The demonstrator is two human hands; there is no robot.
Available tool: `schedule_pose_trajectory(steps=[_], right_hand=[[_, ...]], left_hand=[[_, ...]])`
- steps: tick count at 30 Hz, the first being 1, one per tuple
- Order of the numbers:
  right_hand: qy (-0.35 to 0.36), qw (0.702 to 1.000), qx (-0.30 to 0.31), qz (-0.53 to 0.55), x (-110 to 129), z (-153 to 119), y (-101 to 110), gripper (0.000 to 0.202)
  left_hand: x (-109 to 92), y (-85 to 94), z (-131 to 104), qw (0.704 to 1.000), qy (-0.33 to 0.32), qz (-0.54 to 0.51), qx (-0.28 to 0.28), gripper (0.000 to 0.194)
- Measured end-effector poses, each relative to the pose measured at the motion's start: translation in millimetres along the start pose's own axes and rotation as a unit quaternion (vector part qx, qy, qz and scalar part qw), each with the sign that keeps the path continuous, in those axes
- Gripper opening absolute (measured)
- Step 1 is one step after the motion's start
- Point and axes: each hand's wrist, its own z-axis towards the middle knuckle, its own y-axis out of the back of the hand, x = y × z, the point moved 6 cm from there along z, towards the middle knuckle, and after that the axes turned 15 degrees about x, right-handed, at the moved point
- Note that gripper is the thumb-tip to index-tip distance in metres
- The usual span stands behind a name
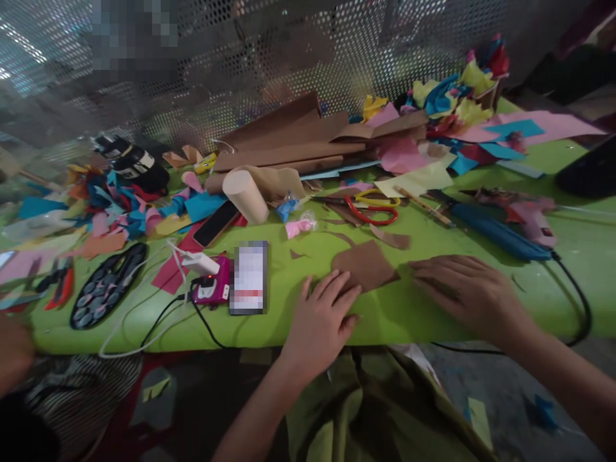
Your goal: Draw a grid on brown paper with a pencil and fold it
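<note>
Both hands flat, palms down, gripping nothing — left hand [321, 319] fingertips on the near edge of the brown paper piece [364, 265], right hand [464, 290] just right of it on the green table [409, 314]. Keep pressure even so the paper stays flat — scissors [373, 206] lie farther back.

Both hands [321, 321] [469, 290] on brown paper [364, 264]

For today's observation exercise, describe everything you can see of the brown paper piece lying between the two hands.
The brown paper piece is a small, flat, roughly four-sided cutout of matt paper with uneven edges. It lies on the green table near the front edge. The left hand rests its fingertips on its lower left corner; the right hand lies flat just to its right, fingertips at its edge.
</note>
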Motion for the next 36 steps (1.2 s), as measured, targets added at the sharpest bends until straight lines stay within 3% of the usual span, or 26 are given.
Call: schedule_pose_trajectory(steps=[7, 11, 20, 24, 30, 33, 36], right_hand=[[-0.036, 0.996, 0.087, 0.0, -13.4, 15.3, -13.5, 0.034], [-0.065, 0.991, 0.107, -0.039, -21.5, 21.9, -20.6, 0.038], [-0.127, 0.987, 0.048, -0.089, -50.1, 31.7, 8.9, 0.027], [-0.225, 0.959, 0.114, -0.132, -82.9, 57.2, 12.9, 0.023], [-0.258, 0.944, 0.155, -0.133, -100.4, 83.8, 0.4, 0.027], [-0.265, 0.948, 0.124, -0.123, -95.4, 78.7, 8.7, 0.036], [-0.233, 0.972, 0.014, -0.004, -83.6, 64.8, 30.5, 0.029]], left_hand=[[-1.5, 2.1, -5.6, 1.0, 0.005, -0.025, 0.001, 0.036], [-1.6, -0.2, -9.0, 1.0, 0.004, -0.027, -0.007, 0.035], [-2.2, 1.8, -7.3, 0.999, -0.032, -0.009, -0.013, 0.04], [-2.8, -0.1, -2.0, 0.999, -0.047, 0.015, -0.008, 0.044], [-3.2, -5.9, 0.3, 0.999, -0.042, 0.009, 0.005, 0.046], [-4.4, -5.5, -0.3, 0.999, -0.044, 0.005, 0.006, 0.045], [-4.4, -4.1, 0.1, 0.999, -0.043, -0.002, 0.007, 0.043]])
